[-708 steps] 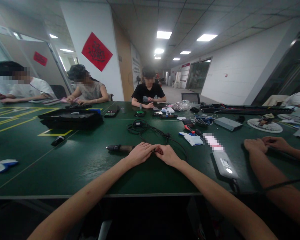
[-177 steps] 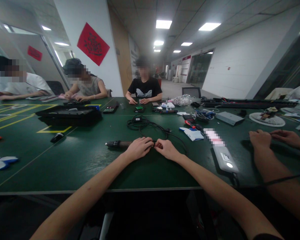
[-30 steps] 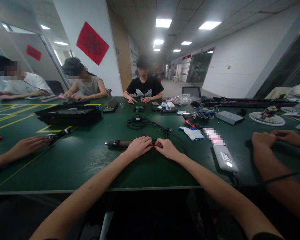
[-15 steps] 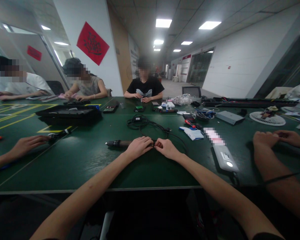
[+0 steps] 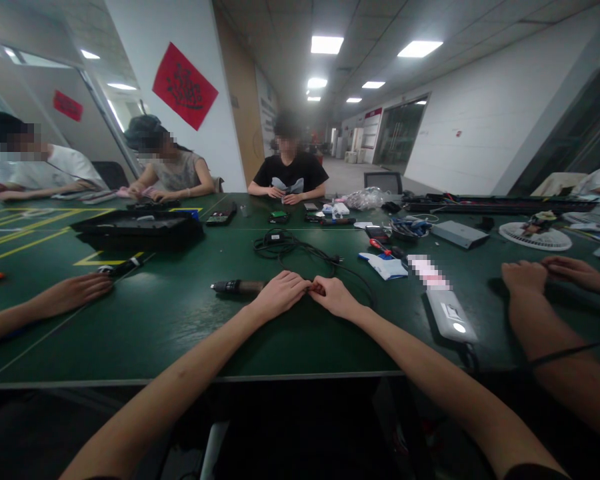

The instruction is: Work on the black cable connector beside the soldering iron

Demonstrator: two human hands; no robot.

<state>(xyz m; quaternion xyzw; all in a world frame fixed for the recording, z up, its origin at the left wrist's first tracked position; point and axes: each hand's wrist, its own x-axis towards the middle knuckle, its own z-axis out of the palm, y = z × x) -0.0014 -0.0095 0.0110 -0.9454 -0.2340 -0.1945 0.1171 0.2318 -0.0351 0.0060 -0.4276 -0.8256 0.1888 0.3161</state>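
A dark cylindrical tool (image 5: pixel 237 287) with a narrow metal tip lies on the green table, its tip toward the left. My left hand (image 5: pixel 283 293) is closed over the tool's right end and hides it. Against its fingertips, my right hand (image 5: pixel 334 297) pinches something small and reddish that I cannot make out. Just behind both hands lies a coiled black cable (image 5: pixel 300 250) with a plug.
A black tray (image 5: pixel 139 230) stands at the back left. Right of my hands are a white and blue packet (image 5: pixel 387 265), a red-handled tool (image 5: pixel 380 247) and a grey device (image 5: pixel 450 313). Other people's hands rest at both sides.
My left hand's fingers have shifted slightly right, closer over my right fingertips. At the left, another person's hand now lies lower and flatter beside a black object.
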